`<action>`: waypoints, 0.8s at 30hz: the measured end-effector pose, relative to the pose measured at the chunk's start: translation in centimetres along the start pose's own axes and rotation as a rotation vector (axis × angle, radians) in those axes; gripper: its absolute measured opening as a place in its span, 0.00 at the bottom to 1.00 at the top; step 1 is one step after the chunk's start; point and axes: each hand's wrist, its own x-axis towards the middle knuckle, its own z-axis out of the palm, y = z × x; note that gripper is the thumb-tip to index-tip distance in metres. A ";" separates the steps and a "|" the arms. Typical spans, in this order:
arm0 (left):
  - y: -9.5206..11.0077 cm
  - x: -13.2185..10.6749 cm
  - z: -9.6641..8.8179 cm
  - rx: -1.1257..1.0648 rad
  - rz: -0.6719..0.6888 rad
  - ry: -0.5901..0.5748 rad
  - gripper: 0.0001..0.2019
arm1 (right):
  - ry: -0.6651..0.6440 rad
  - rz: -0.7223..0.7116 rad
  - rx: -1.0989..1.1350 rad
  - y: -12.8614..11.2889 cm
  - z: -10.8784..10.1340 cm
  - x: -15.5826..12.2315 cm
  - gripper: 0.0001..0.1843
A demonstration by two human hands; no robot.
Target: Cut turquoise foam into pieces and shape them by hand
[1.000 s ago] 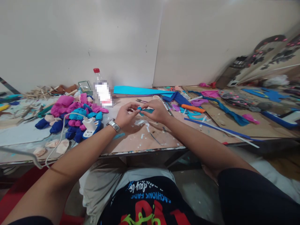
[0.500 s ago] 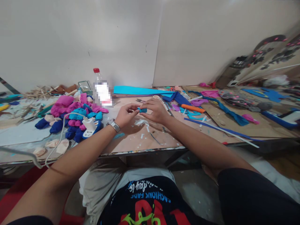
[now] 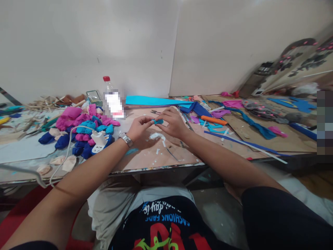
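Between the fingertips of both hands is a small piece of turquoise crepe-like material (image 3: 158, 122), held just above the tabletop. My left hand (image 3: 140, 127), with a metal watch on its wrist, pinches the piece's left end. Thumb and fingers of my right hand (image 3: 172, 121) close on its right end, partly covering it. Small scissors or snips (image 3: 155, 112) lie just behind the hands, partly hidden by the right one. White scraps and smears (image 3: 157, 136) are on the board below.
Pink, blue and turquoise crumpled bundles (image 3: 78, 125) and a white power strip (image 3: 99, 147) with a cable lie left. A red-capped bottle (image 3: 107, 83) stands behind. Turquoise sheet (image 3: 156, 100) runs along the wall. An orange tool handle (image 3: 214, 120) and coloured strips (image 3: 241, 142) lie right.
Both hands stay in nearly the same place. The turquoise piece looks slightly turned between the fingers and a bit flatter. A blurred block appears at the far right edge.
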 end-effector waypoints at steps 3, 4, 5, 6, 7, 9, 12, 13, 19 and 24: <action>-0.2 0.0 0.1 -0.047 -0.039 0.041 0.17 | 0.019 -0.005 -0.024 -0.1 0.0 0.0 0.06; -0.2 0.0 0.1 -0.058 -0.051 0.052 0.17 | 0.026 -0.010 -0.030 -0.1 0.0 0.0 0.06; -0.2 0.0 0.1 -0.066 -0.061 0.059 0.18 | 0.031 -0.015 -0.033 -0.1 0.0 0.0 0.06; -0.2 0.0 0.1 -0.073 -0.068 0.062 0.18 | 0.032 -0.019 -0.031 0.0 0.0 0.0 0.06; -0.3 0.0 0.2 -0.079 -0.073 0.064 0.19 | 0.031 -0.021 -0.027 0.0 0.0 0.0 0.07; -0.2 0.0 0.2 -0.087 -0.073 0.066 0.20 | 0.024 -0.020 -0.018 0.0 0.0 0.0 0.07; -0.1 -0.1 0.2 -0.078 -0.059 0.040 0.20 | 0.025 -0.025 -0.016 -0.1 0.0 0.0 0.08; 0.0 -0.1 0.2 -0.067 -0.052 0.024 0.20 | 0.026 -0.030 -0.022 -0.1 0.1 0.0 0.08; 0.0 -0.3 0.1 -0.028 -0.011 -0.053 0.21 | 0.022 -0.057 -0.069 0.1 0.4 -0.1 0.10; 0.1 -0.2 0.0 0.002 0.019 -0.066 0.22 | 0.020 -0.081 -0.089 0.3 0.6 -0.2 0.12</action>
